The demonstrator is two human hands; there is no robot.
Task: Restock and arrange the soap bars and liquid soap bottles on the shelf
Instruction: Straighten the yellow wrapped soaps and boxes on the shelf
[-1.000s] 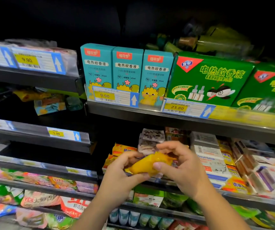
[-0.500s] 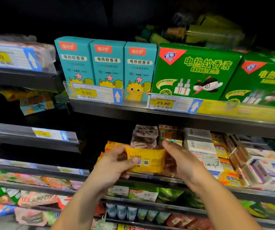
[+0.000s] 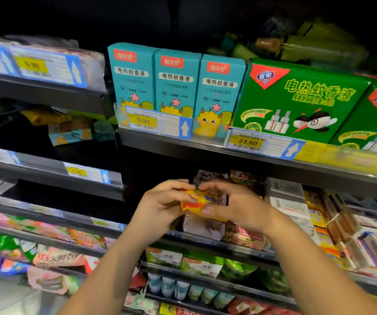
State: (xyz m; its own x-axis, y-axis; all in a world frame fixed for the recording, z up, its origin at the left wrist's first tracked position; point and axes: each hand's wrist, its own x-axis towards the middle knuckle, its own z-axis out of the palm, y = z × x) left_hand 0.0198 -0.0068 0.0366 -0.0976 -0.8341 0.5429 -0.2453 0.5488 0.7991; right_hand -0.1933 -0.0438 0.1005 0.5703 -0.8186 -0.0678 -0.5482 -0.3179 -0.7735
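Hands (image 3: 160, 208) (image 3: 235, 205) grip glossy yellow plastic-wrapped soap bar (image 3: 202, 202).

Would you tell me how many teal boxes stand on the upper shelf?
3, side by side: left teal box, middle teal box, right teal box beside the green box. Others may hide behind.

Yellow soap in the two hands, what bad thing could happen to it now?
1. The yellow soap is held only by the fingers of the left hand and the right hand, out in front of the shelf. Its shiny wrapper might slip, and it could drop toward the small bottles below.
2. The pale pack under it sits near the shelf's front edge, so pushing the soap in carelessly may knock it off.
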